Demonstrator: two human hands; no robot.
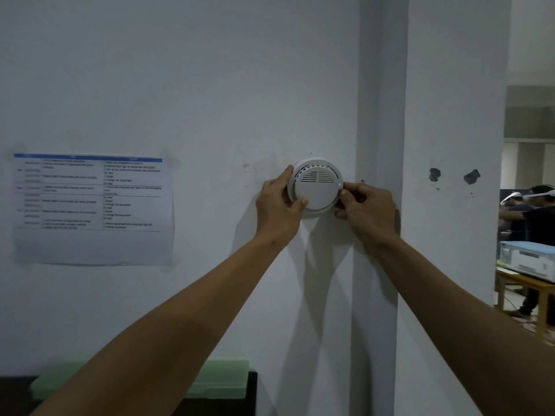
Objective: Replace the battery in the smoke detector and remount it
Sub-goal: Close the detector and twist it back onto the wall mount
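Between both hands [277, 205]: smoke detector [315, 187].

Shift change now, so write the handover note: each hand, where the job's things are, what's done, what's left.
Left hand: grips the smoke detector by its left rim, thumb on its face.
Right hand: pinches the right rim.
Detector: against the wall, front facing out, beside the grey vertical strip. No battery in view.
Done: cannot tell whether the battery is swapped.
Left: confirm that, then seat the detector on its mount.
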